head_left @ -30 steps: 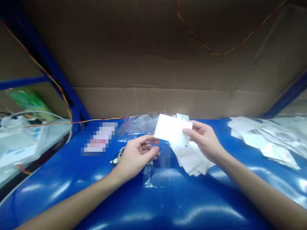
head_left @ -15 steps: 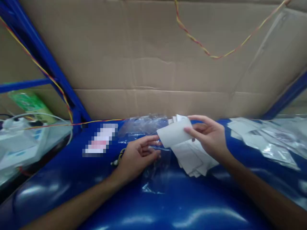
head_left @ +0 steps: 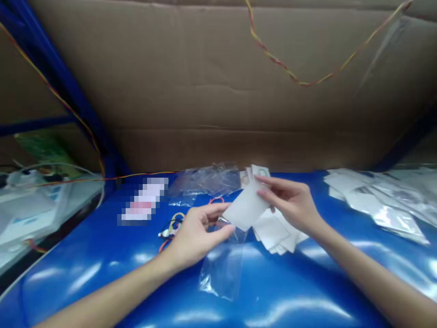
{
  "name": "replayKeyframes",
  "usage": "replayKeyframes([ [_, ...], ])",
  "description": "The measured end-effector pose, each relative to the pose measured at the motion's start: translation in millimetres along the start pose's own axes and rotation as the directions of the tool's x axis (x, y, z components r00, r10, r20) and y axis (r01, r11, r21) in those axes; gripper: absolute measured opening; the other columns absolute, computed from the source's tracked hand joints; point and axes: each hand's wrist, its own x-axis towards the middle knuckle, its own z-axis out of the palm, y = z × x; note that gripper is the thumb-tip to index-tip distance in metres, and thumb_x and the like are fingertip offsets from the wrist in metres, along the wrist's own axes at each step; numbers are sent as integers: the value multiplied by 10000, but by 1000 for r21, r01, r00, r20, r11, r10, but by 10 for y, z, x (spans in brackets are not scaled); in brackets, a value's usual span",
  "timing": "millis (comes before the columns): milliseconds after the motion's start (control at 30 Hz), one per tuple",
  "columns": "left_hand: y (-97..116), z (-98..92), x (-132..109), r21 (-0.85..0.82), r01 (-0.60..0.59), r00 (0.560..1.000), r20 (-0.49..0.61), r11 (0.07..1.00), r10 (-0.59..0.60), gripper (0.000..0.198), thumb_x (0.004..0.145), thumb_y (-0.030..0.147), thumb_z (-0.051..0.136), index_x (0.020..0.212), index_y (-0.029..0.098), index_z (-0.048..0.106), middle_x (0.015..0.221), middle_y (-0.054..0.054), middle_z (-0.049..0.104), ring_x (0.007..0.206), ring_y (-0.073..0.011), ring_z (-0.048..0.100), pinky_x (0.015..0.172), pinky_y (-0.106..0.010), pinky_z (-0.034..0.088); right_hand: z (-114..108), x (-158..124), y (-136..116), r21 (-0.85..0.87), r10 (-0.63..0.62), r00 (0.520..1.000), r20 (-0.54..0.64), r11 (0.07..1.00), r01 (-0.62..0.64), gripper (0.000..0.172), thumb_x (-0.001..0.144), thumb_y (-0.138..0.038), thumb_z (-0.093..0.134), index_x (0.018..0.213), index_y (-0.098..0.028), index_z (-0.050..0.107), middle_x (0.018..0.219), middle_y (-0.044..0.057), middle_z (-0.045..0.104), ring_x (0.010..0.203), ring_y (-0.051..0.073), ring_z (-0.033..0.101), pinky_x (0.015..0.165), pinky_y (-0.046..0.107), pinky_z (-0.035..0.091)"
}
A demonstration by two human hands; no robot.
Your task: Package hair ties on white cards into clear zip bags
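Observation:
My right hand (head_left: 290, 202) pinches a white card (head_left: 246, 208) by its upper right edge, tilted with its lower left corner down at the mouth of a clear plastic bag (head_left: 221, 266). My left hand (head_left: 200, 232) grips the top of that bag with thumb and fingers, and the bag hangs down onto the blue table (head_left: 102, 273). A stack of white cards (head_left: 276, 232) lies under my right hand. A small bundle of coloured wires (head_left: 170, 226) lies just left of my left hand.
Crumpled clear bags (head_left: 205, 182) lie behind my hands by the cardboard wall (head_left: 205, 91). More flat packets (head_left: 375, 200) are spread at the right. A twisted red and yellow wire (head_left: 290, 73) hangs across the cardboard. White equipment (head_left: 30, 205) sits at the left.
The white card has come down from in front of the cardboard and tilted until its corner meets the bag's mouth. My left hand has lifted the bag's top edge.

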Motion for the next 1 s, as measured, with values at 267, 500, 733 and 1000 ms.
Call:
replayKeyframes([
  [267, 49, 45, -23, -164, 62, 996, 73, 984, -51, 460, 830, 267, 793, 1277, 191, 715, 1210, -112, 782, 1082, -288, 752, 965, -419, 591, 150, -99, -40, -54, 42, 999, 5, 998, -41, 298, 796, -413, 834, 1016, -216, 790, 824, 61, 793, 673, 199, 689, 584, 302, 537],
  [500, 105, 26, -2, -310, 72, 995, 85, 948, -48, 529, 778, 238, 843, 1284, 180, 700, 1253, -145, 759, 1132, -286, 734, 1036, -438, 547, 211, -174, -121, -258, -282, 939, 197, 909, 328, 254, 898, -331, 739, 1144, -286, 784, 1083, 87, 693, 1031, 266, 655, 902, 427, 551],
  [733, 85, 9, -11, -440, 86, 996, 51, 894, -70, 616, 782, 196, 843, 1368, 186, 653, 1327, -149, 723, 1227, -302, 681, 1001, -369, 550, 245, -218, -147, -265, -318, 908, 273, 883, 389, 370, 920, -267, 693, 1288, -300, 709, 1315, 114, 622, 1247, 295, 586, 1060, 492, 492],
  [1000, 183, -28, 30, -475, 69, 997, -8, 877, -83, 615, 774, 196, 851, 1361, 196, 668, 1406, -155, 671, 1313, -348, 615, 1045, -401, 519, 240, -189, -171, -234, -164, 956, 242, 947, 221, 334, 923, -297, 702, 1257, -302, 705, 1413, 98, 587, 1346, 294, 540, 1153, 505, 423],
])
